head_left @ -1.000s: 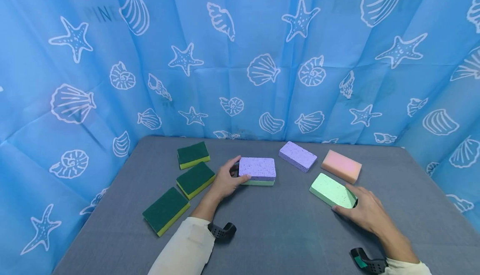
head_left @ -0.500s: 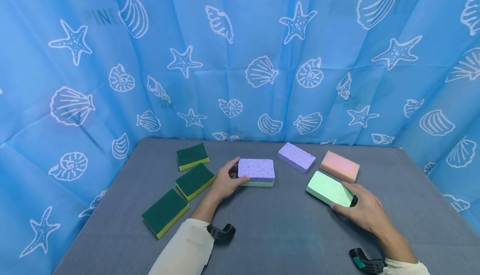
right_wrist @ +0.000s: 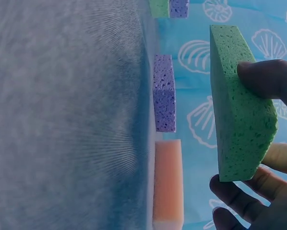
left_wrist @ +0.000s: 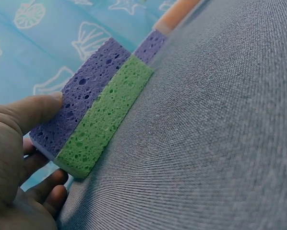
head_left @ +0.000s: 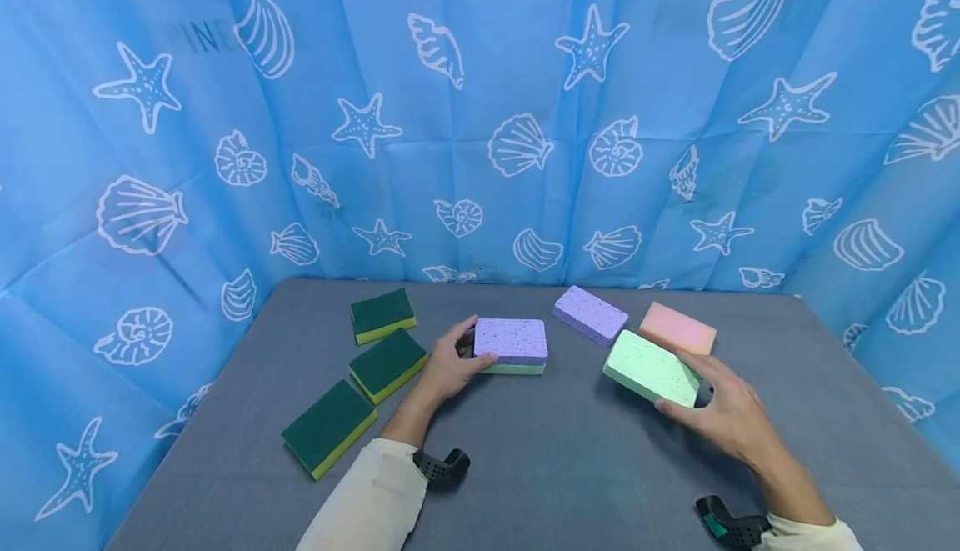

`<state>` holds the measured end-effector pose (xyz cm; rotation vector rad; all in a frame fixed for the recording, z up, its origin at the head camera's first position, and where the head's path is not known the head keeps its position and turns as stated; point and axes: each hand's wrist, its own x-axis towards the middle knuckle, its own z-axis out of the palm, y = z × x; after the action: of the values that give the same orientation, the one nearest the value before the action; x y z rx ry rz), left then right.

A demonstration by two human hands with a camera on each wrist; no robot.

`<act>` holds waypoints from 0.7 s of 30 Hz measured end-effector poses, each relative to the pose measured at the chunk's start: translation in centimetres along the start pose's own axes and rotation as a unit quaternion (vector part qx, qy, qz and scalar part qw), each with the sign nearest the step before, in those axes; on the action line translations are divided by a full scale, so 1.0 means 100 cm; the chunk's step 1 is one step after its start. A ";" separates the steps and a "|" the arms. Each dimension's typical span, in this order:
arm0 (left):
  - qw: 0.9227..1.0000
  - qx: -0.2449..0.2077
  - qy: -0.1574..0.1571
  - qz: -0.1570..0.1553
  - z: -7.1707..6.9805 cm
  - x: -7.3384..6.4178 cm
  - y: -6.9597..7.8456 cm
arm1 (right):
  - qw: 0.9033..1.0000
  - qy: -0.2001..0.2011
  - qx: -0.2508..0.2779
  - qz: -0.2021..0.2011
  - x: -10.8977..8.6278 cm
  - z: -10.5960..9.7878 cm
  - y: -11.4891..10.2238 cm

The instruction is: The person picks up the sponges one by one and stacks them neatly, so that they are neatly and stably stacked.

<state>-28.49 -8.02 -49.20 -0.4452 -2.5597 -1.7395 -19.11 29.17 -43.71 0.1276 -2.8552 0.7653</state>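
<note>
My left hand [head_left: 448,365] grips the left end of a purple sponge [head_left: 512,339], thumb on its near side. That sponge lies flat on a light green sponge [left_wrist: 107,117], which rests on the table, their edges closely lined up. My right hand [head_left: 726,408] holds another light green sponge [head_left: 651,368] by its right end between thumb and fingers. In the right wrist view this green sponge [right_wrist: 237,103] is raised off the grey cloth and slightly tilted. Behind it lie a second purple sponge [head_left: 591,315] and an orange-pink sponge [head_left: 678,328], the latter partly covered by it.
Three yellow scrub sponges with dark green tops, far [head_left: 382,313], middle [head_left: 388,363] and near [head_left: 330,426], lie on the left of the grey cloth-covered table [head_left: 555,468]. A blue shell-patterned curtain [head_left: 480,117] hangs behind the table.
My right hand has lifted the light green sponge off the table and moved it slightly left and away from me. My left hand has stayed on the stacked purple sponge.
</note>
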 end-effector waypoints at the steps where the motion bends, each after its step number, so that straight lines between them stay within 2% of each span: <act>1: 1.000 0.000 0.000 -0.001 0.000 0.000 0.000 | 1.000 0.002 0.001 -0.001 0.000 0.000 -0.001; 8: 1.000 -0.002 -0.001 -0.001 0.000 0.000 0.000 | 1.000 0.019 0.009 -0.019 0.001 -0.006 -0.012; 13: 1.000 -0.008 -0.001 0.007 0.000 -0.001 0.000 | 0.998 0.037 0.017 -0.045 0.002 -0.010 -0.020; 21: 1.000 0.000 -0.002 0.001 0.000 -0.001 0.000 | 0.994 0.064 0.025 -0.089 0.005 -0.012 -0.034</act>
<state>-28.38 -8.04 -49.23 -0.4515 -2.5619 -1.7405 -18.94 26.82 -40.90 0.3221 -2.6618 0.7774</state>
